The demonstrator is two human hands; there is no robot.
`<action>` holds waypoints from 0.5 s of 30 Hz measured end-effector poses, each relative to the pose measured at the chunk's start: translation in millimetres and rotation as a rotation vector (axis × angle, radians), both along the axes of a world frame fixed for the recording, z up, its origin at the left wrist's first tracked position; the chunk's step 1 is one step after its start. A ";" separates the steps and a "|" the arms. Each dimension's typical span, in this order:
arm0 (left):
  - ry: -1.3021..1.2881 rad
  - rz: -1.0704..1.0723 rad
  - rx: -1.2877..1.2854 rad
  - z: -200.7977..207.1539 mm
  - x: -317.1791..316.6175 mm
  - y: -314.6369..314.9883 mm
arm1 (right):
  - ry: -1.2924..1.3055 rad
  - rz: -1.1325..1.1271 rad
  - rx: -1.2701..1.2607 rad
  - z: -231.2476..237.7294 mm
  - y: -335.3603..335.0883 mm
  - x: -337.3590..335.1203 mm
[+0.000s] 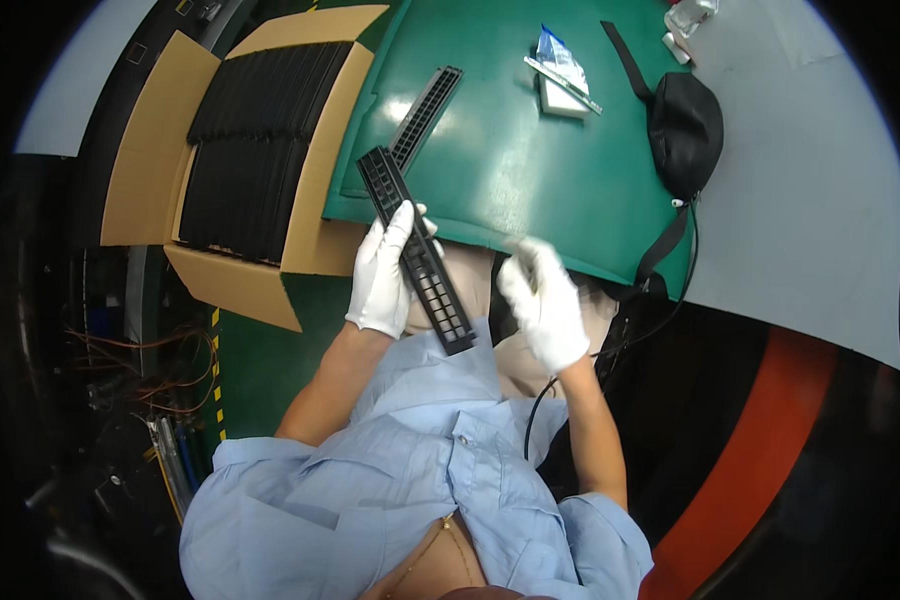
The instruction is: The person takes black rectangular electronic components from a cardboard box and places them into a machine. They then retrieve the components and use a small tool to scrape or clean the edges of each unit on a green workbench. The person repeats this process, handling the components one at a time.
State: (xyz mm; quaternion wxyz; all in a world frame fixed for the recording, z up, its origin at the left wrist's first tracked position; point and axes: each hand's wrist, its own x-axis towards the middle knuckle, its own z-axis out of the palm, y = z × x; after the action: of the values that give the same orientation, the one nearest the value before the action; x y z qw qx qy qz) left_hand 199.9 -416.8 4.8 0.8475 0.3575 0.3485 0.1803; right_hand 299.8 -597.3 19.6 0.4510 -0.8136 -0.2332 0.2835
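Note:
My left hand, in a white glove, grips a long black plastic part with rows of rectangular openings. The part slants from the table's near edge down over my lap. A similar black slotted strip lies on the green table just beyond its upper end. To the right, my right hand, also gloved in white, hangs apart from the held part near the table edge. Motion smears its fingertips, and I see no object in it.
An open cardboard box packed with black pieces stands at the left. On the green table are a small white block with a thin ruler-like strip and a black pouch with straps. A black cable runs beside my right arm.

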 end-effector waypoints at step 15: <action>0.176 -0.181 0.184 -38.8 16.9 -15.0 | -0.769 -0.119 -0.030 -66.3 1.9 110.8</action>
State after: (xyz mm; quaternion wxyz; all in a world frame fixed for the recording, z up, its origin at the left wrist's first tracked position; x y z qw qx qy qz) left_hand 216.9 -431.8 -34.0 0.7902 0.4778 0.3698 0.1024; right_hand 410.6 -595.4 -46.8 0.3343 -0.8791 -0.3334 -0.0653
